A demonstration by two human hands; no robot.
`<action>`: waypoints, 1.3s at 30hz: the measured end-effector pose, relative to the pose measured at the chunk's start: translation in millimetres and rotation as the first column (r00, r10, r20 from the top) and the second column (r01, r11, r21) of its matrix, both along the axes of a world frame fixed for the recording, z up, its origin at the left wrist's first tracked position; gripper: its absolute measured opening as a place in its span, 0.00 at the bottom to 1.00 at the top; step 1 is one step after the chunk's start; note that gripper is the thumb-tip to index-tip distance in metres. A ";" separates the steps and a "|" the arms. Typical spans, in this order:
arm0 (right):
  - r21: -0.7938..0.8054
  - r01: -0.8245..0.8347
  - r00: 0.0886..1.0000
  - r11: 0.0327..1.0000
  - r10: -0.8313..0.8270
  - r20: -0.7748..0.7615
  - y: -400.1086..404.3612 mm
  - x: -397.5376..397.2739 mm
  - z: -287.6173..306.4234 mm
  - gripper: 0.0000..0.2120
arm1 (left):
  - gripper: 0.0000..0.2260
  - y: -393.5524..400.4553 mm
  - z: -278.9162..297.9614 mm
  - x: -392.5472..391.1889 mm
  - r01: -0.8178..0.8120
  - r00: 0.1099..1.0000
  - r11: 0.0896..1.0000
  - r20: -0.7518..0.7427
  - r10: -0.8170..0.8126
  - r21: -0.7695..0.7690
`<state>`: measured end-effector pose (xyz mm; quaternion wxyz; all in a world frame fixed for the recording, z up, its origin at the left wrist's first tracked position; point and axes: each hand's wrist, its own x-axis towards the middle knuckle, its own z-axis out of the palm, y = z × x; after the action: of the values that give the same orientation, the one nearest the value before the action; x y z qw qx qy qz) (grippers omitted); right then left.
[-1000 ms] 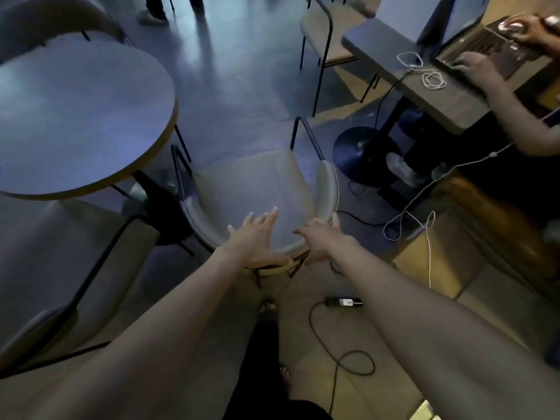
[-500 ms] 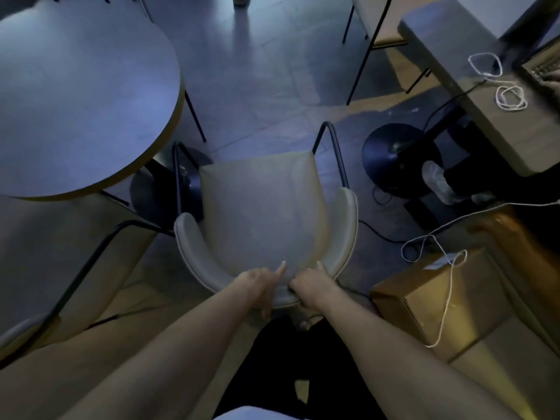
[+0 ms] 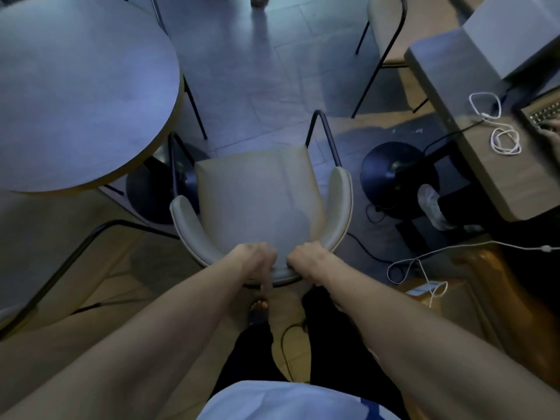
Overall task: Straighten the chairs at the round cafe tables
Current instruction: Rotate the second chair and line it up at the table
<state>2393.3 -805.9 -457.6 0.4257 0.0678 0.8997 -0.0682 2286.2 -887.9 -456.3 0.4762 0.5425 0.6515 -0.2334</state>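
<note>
A beige padded chair [image 3: 260, 201] with a curved backrest and black metal frame stands directly below me, its seat facing away. My left hand [image 3: 253, 257] and my right hand [image 3: 306, 257] both curl over the middle of the backrest's top edge, close together. The round dark cafe table [image 3: 75, 89] with a wooden rim sits to the chair's left; the chair's front left leg is beside the table's black round base [image 3: 142, 192].
Another beige chair [image 3: 45, 268] fills the lower left. A rectangular table [image 3: 472, 131] at right holds white cables and a laptop, with another person's hand and shoe [image 3: 433, 207] by it. Its black base [image 3: 397, 174], cables and a cardboard box [image 3: 439, 283] lie on the floor.
My hands went from resting flat on the backrest to curling tightly around its top edge. I have stepped closer, so the chair sits nearer and more directly below me.
</note>
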 end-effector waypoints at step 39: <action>0.235 -0.138 0.990 0.962 0.133 0.038 211.7 -135.0 99.2 0.20 | 0.20 122.8 46.9 -78.7 -0.471 0.876 0.776 0.115 0.469 0.419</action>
<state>2258.3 -594.2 -358.4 0.4282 0.0573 0.8992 0.0699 2207.5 -765.1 -409.4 0.3875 0.4553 0.8003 0.0449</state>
